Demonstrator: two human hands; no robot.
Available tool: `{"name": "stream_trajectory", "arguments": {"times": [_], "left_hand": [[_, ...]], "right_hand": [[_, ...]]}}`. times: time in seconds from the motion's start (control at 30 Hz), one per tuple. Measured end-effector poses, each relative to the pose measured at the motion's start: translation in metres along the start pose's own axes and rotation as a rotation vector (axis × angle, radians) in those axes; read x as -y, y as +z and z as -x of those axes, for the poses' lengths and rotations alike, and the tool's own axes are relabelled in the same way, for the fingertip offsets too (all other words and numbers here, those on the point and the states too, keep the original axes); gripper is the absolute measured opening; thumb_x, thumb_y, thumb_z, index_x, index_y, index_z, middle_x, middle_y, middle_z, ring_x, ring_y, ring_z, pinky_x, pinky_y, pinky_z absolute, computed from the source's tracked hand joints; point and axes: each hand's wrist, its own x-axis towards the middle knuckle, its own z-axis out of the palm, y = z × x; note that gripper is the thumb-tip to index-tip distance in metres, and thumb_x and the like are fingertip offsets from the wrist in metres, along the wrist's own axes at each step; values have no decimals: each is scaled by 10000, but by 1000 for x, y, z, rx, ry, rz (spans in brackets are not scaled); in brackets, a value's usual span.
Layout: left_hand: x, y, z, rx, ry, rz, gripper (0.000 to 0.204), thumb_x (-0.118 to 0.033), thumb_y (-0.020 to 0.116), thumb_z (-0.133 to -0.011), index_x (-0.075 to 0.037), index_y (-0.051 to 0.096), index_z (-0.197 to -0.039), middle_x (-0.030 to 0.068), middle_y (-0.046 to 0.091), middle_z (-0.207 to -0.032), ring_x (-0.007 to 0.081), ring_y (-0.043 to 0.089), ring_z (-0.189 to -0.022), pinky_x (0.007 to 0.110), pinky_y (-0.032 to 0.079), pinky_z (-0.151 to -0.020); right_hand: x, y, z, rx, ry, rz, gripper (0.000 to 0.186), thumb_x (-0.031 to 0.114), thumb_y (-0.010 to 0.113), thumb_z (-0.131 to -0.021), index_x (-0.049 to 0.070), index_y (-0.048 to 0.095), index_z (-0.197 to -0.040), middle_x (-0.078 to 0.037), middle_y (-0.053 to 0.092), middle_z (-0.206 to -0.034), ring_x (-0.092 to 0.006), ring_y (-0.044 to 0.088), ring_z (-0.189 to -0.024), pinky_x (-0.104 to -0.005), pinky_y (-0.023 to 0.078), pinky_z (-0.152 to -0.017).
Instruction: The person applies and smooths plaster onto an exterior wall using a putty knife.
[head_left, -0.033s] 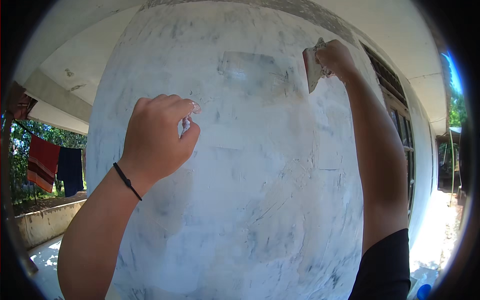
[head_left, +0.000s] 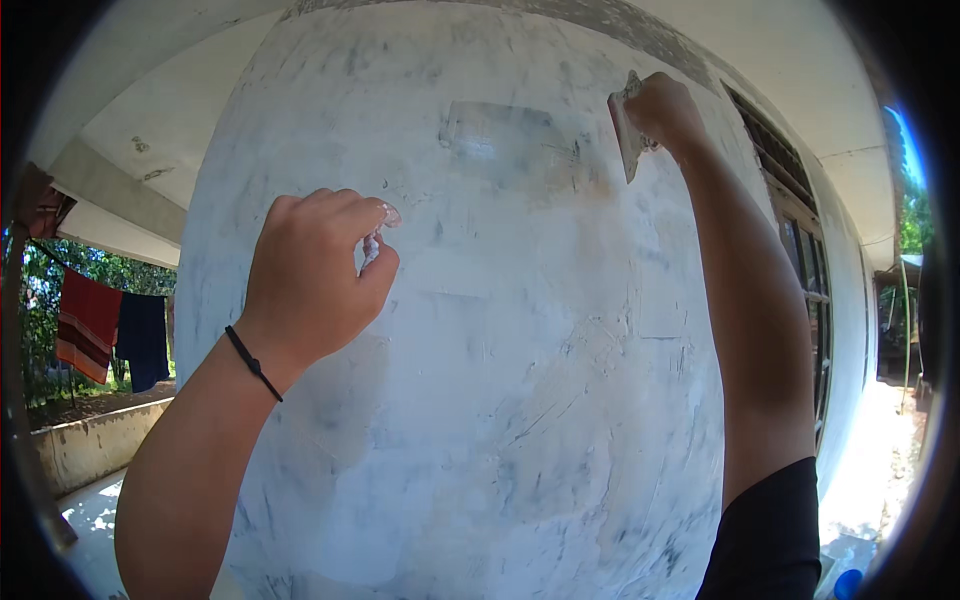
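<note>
A white plastered wall (head_left: 480,380), mottled with grey patches and scratches, fills the middle. My right hand (head_left: 662,108) is closed on a putty-smeared scraper (head_left: 626,130), raised against the wall's upper right, its blade pointing down. My left hand (head_left: 330,260), with a black cord bracelet at the wrist, is raised in front of the wall's left part. Its fingers are curled round something whitish and crumpled (head_left: 372,250), too small and hidden to make out.
A barred window (head_left: 805,250) runs along the right. At left, red (head_left: 90,325) and dark cloths (head_left: 142,340) hang above a low stained parapet (head_left: 95,440), with trees behind. A roof overhang (head_left: 140,120) is overhead; a blue object (head_left: 848,582) sits low at right.
My right hand and the scraper have shifted slightly up and to the left along the wall. My left hand has hardly moved.
</note>
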Motion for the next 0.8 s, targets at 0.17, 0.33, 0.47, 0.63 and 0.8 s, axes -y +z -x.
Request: {"name": "stream_trajectory", "arguments": {"times": [0.17, 0.33, 0.47, 0.63, 0.8], "left_hand": [[2, -18, 12, -23, 30, -45, 162, -29, 557, -717, -39, 650, -850, 76, 634, -787, 232, 586, -759, 353, 398, -721], [-1, -46, 22, 17, 16, -74, 182, -15, 539, -726, -13, 651, -869, 122, 652, -855, 281, 598, -816, 367, 413, -752], [1, -51, 26, 40, -36, -116, 173, -35, 544, -724, -20, 649, -860, 115, 649, -843, 268, 597, -802, 365, 413, -753], [-3, -58, 25, 37, -59, -135, 168, -53, 555, -717, -31, 648, -855, 99, 647, -827, 249, 594, -777, 365, 406, -744], [-23, -40, 8, 39, -55, -32, 180, -20, 531, -727, -19, 651, -862, 125, 652, -868, 281, 595, -831, 360, 411, -762]], "right_hand": [[100, 36, 44, 5, 4, 11, 212, 60, 565, -792, 57, 689, -965, -142, 659, -1018, -308, 632, -972, -378, 533, -784], [193, 57, 72, 27, -207, -240, 170, 32, 554, -788, 31, 695, -885, -154, 668, -955, -315, 643, -931, -358, 536, -771], [227, 44, 72, 74, -208, -378, 169, 35, 570, -770, 23, 690, -889, -164, 666, -952, -305, 648, -917, -348, 539, -758], [198, 16, 57, 117, -49, -639, 173, 72, 628, -730, 2, 683, -878, -163, 653, -1005, -304, 640, -939, -336, 534, -763], [95, 36, 19, 122, 124, -643, 299, 164, 640, -694, -35, 645, -916, -200, 655, -968, -314, 643, -907, -335, 518, -755]]}}
